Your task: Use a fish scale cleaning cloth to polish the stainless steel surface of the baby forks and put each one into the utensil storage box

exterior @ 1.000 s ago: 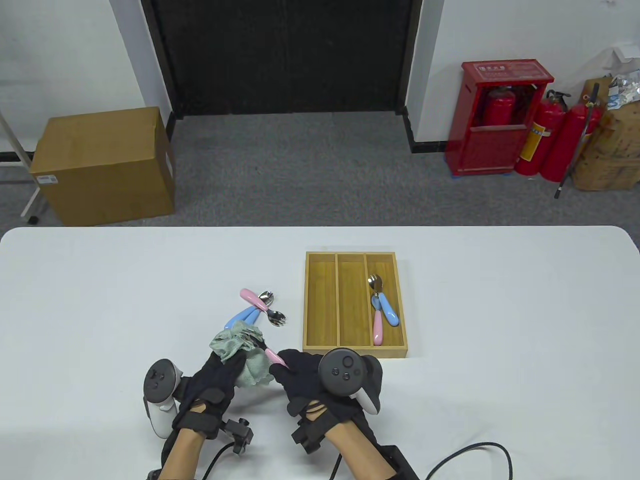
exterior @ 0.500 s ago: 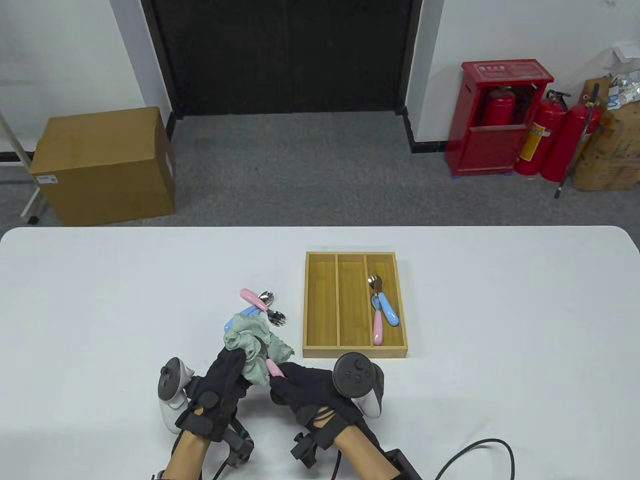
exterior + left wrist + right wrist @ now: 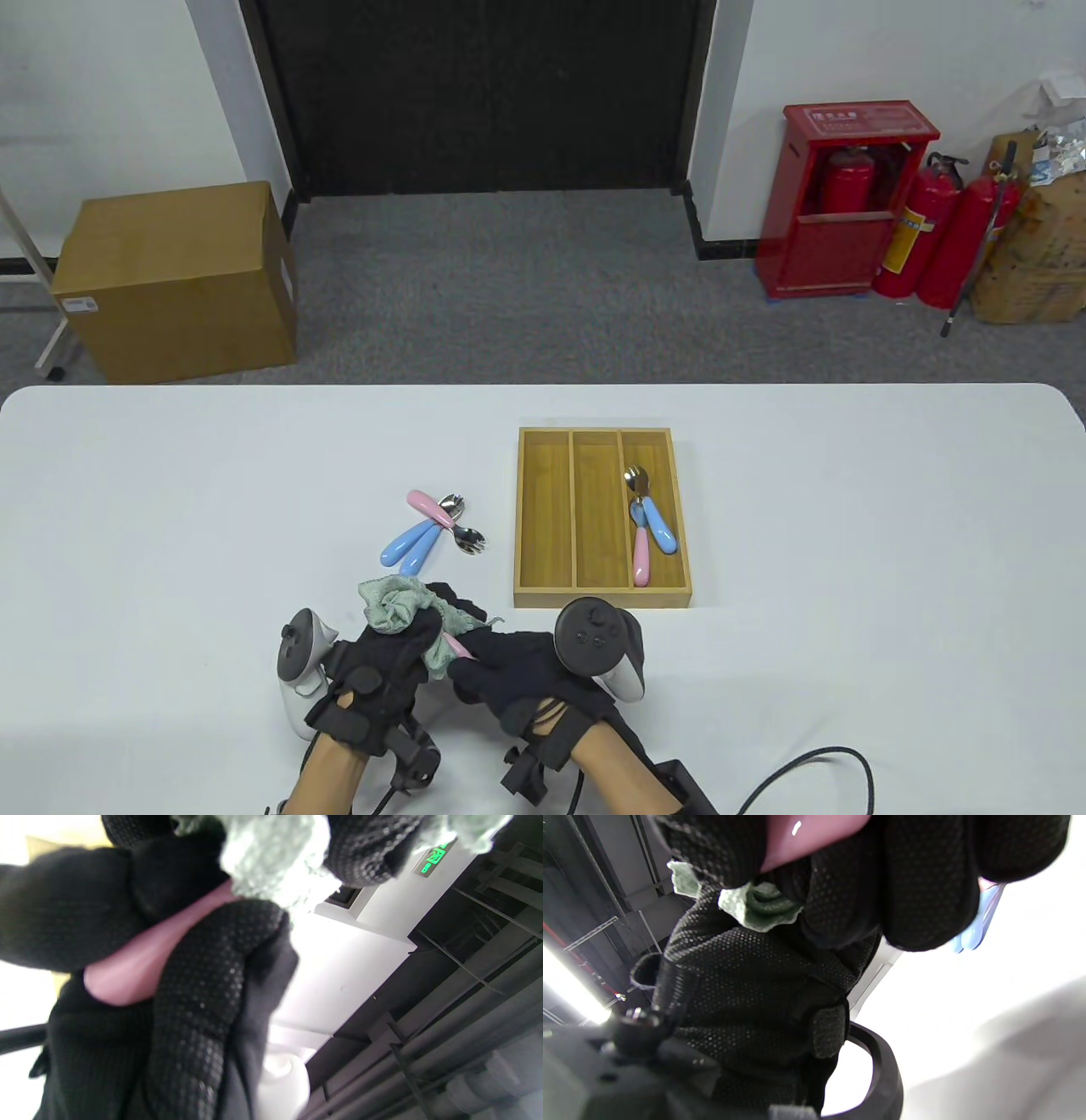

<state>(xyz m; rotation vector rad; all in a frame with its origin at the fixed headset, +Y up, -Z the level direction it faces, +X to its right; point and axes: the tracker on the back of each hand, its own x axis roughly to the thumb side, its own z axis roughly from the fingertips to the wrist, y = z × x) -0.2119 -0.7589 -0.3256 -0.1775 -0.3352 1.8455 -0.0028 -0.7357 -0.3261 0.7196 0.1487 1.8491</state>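
Keep your right hand (image 3: 517,671) pinching the pink fork (image 3: 459,648) handle; left hand (image 3: 386,658) grips the cloth (image 3: 394,604) around its head near table's front edge, rub all steel.

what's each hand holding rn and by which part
Right hand holds the pink fork by its handle; left hand grips the bunched cleaning cloth around the fork's hidden head.

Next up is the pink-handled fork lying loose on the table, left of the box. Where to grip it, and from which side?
Take the pink-handled fork by its plastic handle, at the far-left end, coming from above and the left. The handle is the thick, rounded part and lies free there; its steel head points right, toward the utensil storage box, and the near end crowds the blue-handled forks. That also leaves the steel bare for polishing.
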